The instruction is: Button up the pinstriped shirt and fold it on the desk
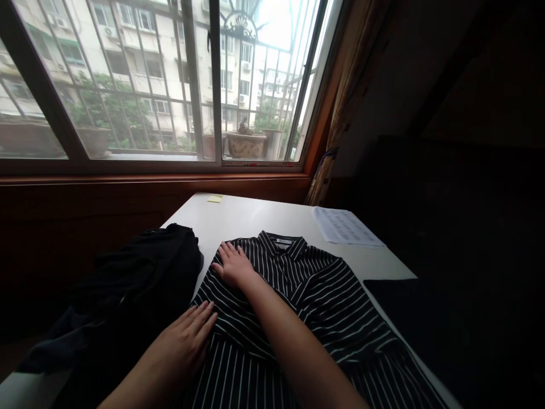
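Observation:
A black shirt with white stripes (pixel 323 301) lies spread on the white table, its collar toward the window and its sleeves laid across the front. My right hand (pixel 233 264) rests flat on the shirt's left shoulder area, fingers stretched out. Lower down, my left hand (pixel 191 332) lies on the shirt's left edge near the sleeve, with its fingers extended. Neither hand grips the cloth. My right forearm crosses over the shirt's middle and hides part of it.
Dark clothes (pixel 145 278) are heaped on the left of the white table (pixel 255 213). Printed sheets (pixel 347 226) lie at the back right, a yellow sticky note (pixel 215 199) at the back left. A dark flat item (pixel 395 289) is at the right edge. Beyond stands a barred window (pixel 170 85).

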Demonstrator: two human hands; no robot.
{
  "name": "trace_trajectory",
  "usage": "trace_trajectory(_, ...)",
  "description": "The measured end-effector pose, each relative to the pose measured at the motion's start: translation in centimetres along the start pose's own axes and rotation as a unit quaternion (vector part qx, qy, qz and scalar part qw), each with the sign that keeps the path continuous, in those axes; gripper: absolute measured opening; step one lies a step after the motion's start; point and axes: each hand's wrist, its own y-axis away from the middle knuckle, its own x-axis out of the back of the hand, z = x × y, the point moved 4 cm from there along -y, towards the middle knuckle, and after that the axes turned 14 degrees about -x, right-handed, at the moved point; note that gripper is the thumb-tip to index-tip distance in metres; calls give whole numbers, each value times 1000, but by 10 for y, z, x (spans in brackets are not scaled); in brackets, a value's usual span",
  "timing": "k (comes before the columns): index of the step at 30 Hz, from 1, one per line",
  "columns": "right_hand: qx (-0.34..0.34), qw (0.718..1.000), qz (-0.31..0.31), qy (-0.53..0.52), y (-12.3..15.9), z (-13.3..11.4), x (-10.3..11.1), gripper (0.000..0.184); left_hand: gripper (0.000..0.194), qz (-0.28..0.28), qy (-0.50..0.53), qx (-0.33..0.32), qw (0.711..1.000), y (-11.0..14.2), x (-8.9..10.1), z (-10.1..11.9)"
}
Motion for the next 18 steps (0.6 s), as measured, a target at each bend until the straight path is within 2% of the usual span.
trace_trajectory(2, -4, 1000, -1, 3, -5, 0, -1, 75, 53, 6, -14, 6, 1000, -1, 0, 6)
trace_trajectory(6, -17, 1000, -5, 8, -11, -1, -2, 73, 66, 30, -34, -10, 999, -5, 11, 22)
trace_trajectory(11, -38, 999, 9, 0, -6, -5, 4, 66, 47, 47, 0, -57, 997, -15, 31, 33)
trace_trajectory(14, -54, 998, 31, -11, 9, -7, 12, 65, 30, 67, 34, -50, 996, -19, 40, 30)
trace_trajectory(18, -48, 997, 62, -23, 52, 5, 33, 63, 30, 91, 52, -24, 994, -19, 45, 19)
